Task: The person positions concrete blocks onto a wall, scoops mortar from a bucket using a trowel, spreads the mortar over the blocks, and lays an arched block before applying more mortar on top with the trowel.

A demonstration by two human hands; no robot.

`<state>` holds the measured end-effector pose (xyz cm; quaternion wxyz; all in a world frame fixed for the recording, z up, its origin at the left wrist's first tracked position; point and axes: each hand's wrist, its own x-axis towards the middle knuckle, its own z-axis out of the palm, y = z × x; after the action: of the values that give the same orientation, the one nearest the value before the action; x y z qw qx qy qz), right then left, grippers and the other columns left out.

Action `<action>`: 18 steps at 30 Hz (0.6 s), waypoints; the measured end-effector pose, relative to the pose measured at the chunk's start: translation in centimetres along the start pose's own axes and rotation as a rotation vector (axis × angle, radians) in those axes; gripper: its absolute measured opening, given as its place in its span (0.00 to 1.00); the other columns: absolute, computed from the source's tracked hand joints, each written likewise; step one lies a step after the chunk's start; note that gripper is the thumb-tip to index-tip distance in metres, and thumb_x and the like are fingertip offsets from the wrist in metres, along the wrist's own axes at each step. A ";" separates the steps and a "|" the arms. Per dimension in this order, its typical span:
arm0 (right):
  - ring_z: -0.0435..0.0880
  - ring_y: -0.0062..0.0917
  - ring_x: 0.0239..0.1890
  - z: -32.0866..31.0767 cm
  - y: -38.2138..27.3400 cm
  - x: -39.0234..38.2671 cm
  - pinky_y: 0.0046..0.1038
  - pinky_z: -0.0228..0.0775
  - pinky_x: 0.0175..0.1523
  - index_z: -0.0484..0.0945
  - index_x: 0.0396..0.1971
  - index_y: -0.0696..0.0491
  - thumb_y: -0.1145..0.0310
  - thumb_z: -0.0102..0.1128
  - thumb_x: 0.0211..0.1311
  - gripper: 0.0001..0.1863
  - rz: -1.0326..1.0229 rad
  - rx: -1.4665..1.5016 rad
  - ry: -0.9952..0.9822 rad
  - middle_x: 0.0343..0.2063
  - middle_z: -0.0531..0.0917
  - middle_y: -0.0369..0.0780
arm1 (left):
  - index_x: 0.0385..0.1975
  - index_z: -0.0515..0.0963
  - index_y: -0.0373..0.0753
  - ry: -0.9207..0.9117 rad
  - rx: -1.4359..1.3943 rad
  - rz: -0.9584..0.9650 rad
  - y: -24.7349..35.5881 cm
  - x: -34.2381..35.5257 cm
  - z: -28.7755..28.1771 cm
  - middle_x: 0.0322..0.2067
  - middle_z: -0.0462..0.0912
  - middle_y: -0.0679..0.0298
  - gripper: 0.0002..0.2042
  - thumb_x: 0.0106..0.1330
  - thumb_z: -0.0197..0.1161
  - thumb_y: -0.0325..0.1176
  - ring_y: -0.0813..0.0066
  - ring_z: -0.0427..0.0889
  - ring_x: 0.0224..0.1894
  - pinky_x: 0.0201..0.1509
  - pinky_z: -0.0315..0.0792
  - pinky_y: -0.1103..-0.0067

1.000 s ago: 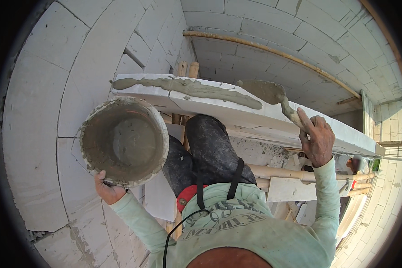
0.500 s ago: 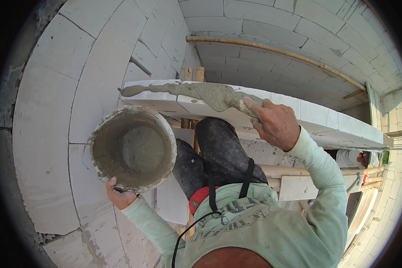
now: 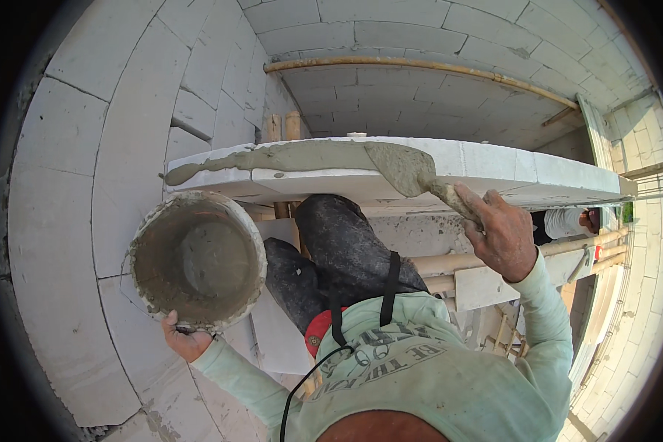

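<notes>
My right hand [image 3: 499, 232] is closed around the handle of a mortar-coated trowel [image 3: 407, 168]. Its blade lies on top of the low white block wall [image 3: 486, 160], at the right end of a grey mortar strip [image 3: 295, 156]. That strip runs along the block tops from the left end. My left hand [image 3: 186, 339] grips the near rim of a bucket [image 3: 255, 254], thumb up on the edge, its other fingers hidden beneath. The bucket is tilted so its inside shows, smeared with grey mortar with a wet layer at the bottom.
A tall white block wall [image 3: 66, 132] rises on my left, another [image 3: 405, 29] beyond the low wall. A bamboo pole [image 3: 435, 68] crosses the far wall. Bamboo poles [image 3: 449, 261] and a board [image 3: 486, 287] lie below right. Another person [image 3: 563, 222] is at the far right.
The trowel has slid right along the block tops, and the mortar strip now reaches farther right. My left hand still holds the bucket. The view has shifted a little.
</notes>
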<state>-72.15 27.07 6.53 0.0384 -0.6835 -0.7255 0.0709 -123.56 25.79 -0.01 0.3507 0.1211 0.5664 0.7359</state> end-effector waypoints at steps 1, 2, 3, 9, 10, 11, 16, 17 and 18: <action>0.78 0.35 0.21 0.0 0.5 -0.5 0.35 0.69 0.25 0.70 0.56 0.45 0.69 0.65 0.47 0.32 0.003 -0.001 0.001 0.24 0.73 0.41 | 0.39 0.76 0.31 -0.024 0.007 0.002 -0.1 0.2 -0.2 0.42 0.80 0.57 0.15 0.50 0.56 0.26 0.64 0.78 0.45 0.52 0.72 0.71; 0.78 0.35 0.22 0.0 0.9 -0.8 0.35 0.69 0.26 0.70 0.57 0.45 0.69 0.65 0.46 0.32 0.026 0.004 0.015 0.25 0.73 0.42 | 0.39 0.76 0.31 -0.026 0.005 0.001 -0.1 0.3 -0.4 0.42 0.80 0.57 0.15 0.50 0.56 0.26 0.64 0.78 0.45 0.52 0.72 0.71; 0.78 0.36 0.22 0.0 1.3 -1.2 0.35 0.69 0.26 0.71 0.57 0.44 0.69 0.66 0.45 0.33 0.046 0.008 0.028 0.25 0.73 0.42 | 0.38 0.76 0.31 -0.032 -0.007 -0.010 0.0 -0.2 0.2 0.42 0.80 0.57 0.14 0.50 0.56 0.26 0.64 0.78 0.45 0.52 0.72 0.71; 0.78 0.38 0.22 0.5 1.8 -2.8 0.36 0.69 0.29 0.72 0.56 0.43 0.70 0.65 0.44 0.33 0.123 0.051 0.103 0.25 0.74 0.44 | 0.37 0.76 0.30 -0.058 -0.044 -0.010 0.0 -0.5 0.5 0.42 0.80 0.58 0.13 0.52 0.55 0.27 0.64 0.78 0.45 0.52 0.72 0.72; 0.78 0.38 0.22 0.4 1.9 -2.8 0.36 0.69 0.29 0.72 0.56 0.43 0.70 0.65 0.44 0.33 0.104 0.051 0.102 0.25 0.74 0.44 | 0.37 0.76 0.30 -0.069 -0.053 -0.010 -0.1 -0.6 0.6 0.42 0.80 0.58 0.13 0.52 0.55 0.27 0.64 0.78 0.45 0.52 0.72 0.72; 0.78 0.38 0.23 0.2 1.9 -2.8 0.36 0.69 0.29 0.73 0.56 0.43 0.71 0.65 0.44 0.32 0.124 0.065 0.128 0.25 0.74 0.44 | 0.37 0.76 0.30 -0.052 -0.059 -0.001 -0.2 -0.8 0.7 0.42 0.80 0.58 0.13 0.52 0.55 0.27 0.64 0.78 0.45 0.52 0.72 0.72; 0.78 0.37 0.24 -0.3 0.8 -1.5 0.36 0.69 0.31 0.73 0.56 0.44 0.71 0.64 0.44 0.32 0.149 0.124 0.194 0.25 0.74 0.44 | 0.37 0.76 0.29 -0.054 -0.069 0.001 -0.6 -0.7 1.0 0.40 0.79 0.57 0.13 0.52 0.56 0.27 0.64 0.78 0.43 0.51 0.71 0.72; 0.78 0.37 0.24 -0.2 0.4 -1.1 0.36 0.69 0.31 0.73 0.56 0.44 0.71 0.64 0.44 0.32 0.143 0.121 0.193 0.25 0.74 0.44 | 0.37 0.76 0.29 -0.049 -0.071 0.001 -0.5 -0.7 0.8 0.40 0.79 0.57 0.13 0.52 0.56 0.27 0.64 0.78 0.43 0.51 0.71 0.72; 0.78 0.38 0.24 0.1 -0.1 -0.7 0.36 0.69 0.31 0.73 0.56 0.44 0.71 0.64 0.45 0.31 0.110 0.122 0.142 0.25 0.74 0.44 | 0.37 0.76 0.29 -0.064 -0.075 0.003 -0.4 -0.8 0.7 0.40 0.79 0.57 0.13 0.52 0.56 0.27 0.64 0.78 0.43 0.51 0.71 0.72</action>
<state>-72.17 26.39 6.47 0.1272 -0.7221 -0.6765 0.0684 -122.45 25.83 0.05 0.3720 0.1323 0.5268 0.7527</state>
